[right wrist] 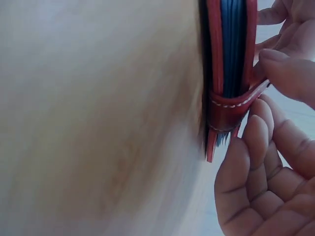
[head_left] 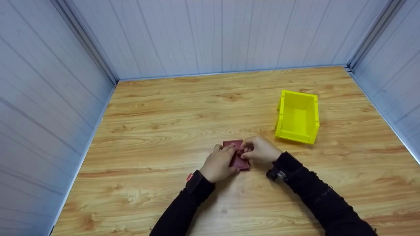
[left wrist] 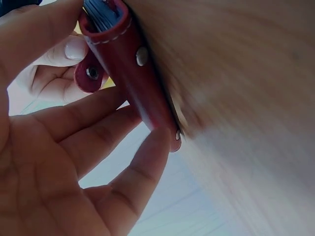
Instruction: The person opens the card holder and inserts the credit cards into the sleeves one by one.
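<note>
A red leather card holder [head_left: 241, 164] with white stitching lies on the wooden table between the two hands. Dark card sleeves [right wrist: 233, 49] show along its open edge in the right wrist view. The left hand [head_left: 219, 164] holds the card holder from the left, fingers over its top and along its spine. With thumb and fingers the right hand [head_left: 262, 150] pinches the closing strap [right wrist: 229, 112], which wraps round the open edge. The strap's end with a metal snap [left wrist: 92, 73] stands unfastened in the left wrist view. A silver stud [left wrist: 141, 56] sits on the spine.
A yellow plastic bin [head_left: 294, 137] stands on the table [head_left: 164, 137] to the right, beyond the right hand. White panel walls [head_left: 203, 39] border the table at the back and both sides. Dark sleeves and wrist straps cover both forearms.
</note>
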{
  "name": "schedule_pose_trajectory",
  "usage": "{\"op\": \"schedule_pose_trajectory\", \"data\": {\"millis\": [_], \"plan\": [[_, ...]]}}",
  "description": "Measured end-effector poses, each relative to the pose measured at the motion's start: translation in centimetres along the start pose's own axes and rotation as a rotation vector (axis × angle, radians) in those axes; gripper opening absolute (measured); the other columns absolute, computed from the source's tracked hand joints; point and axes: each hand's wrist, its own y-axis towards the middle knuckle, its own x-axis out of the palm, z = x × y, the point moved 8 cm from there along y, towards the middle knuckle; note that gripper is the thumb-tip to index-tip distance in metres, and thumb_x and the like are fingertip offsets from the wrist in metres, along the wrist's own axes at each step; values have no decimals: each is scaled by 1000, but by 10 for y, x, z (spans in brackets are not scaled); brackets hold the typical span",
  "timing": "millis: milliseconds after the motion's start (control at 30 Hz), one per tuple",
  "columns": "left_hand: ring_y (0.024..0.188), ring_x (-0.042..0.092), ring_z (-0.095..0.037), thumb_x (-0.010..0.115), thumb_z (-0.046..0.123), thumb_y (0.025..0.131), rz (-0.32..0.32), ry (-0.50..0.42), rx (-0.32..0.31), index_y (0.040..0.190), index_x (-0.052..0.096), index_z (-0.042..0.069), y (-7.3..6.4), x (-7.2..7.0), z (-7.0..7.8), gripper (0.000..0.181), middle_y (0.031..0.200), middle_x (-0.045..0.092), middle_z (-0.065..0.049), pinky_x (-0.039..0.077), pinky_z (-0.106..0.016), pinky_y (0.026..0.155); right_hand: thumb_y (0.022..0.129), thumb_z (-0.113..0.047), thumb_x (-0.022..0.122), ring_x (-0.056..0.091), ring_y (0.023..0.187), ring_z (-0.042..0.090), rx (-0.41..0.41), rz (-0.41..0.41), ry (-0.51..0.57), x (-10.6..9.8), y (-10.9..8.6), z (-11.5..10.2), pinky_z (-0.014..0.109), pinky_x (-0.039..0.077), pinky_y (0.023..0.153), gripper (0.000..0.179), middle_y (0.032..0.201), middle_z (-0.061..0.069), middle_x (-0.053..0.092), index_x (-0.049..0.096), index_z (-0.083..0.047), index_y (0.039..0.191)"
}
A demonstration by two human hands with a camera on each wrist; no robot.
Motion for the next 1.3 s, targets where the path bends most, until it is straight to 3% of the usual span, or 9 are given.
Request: {"op": "schedule_pose_trajectory", "data": {"millis": [367,633,733,1067,1300], "plan": [[120,48,-36,79,25,80,14,-136,-8,148,38,2,-1,-2,-2,82,141,56,-13,47,-45,98,79,-11,77,60,71,7,7,0,-15,3,9,-1,19,50,67,16,84,8,73,73,-2,92],[117,49,-35,80,24,78,18,-146,8,147,39,2,1,0,-4,84,141,56,-13,45,-43,98,84,-20,76,62,84,10,6,6,9,0,10,6,20,47,75,17,94,6,75,76,-7,95],[115,50,-34,80,24,78,23,-141,14,147,40,1,2,0,-4,83,140,57,-13,44,-41,98,87,-20,73,60,84,10,-3,10,12,0,11,6,19,46,72,16,96,7,75,76,-7,95],[116,50,-35,80,24,77,13,-142,-2,147,40,2,2,-1,-3,84,140,57,-13,45,-43,98,84,-16,74,54,65,5,174,0,67,0,17,14,20,42,60,11,80,1,73,76,-5,86],[115,50,-35,80,22,76,16,-143,-3,146,41,1,2,-1,-2,83,141,56,-13,46,-43,96,83,-11,74,55,66,6,219,-52,96,0,22,13,20,44,63,10,73,-6,69,74,-1,85]]}}
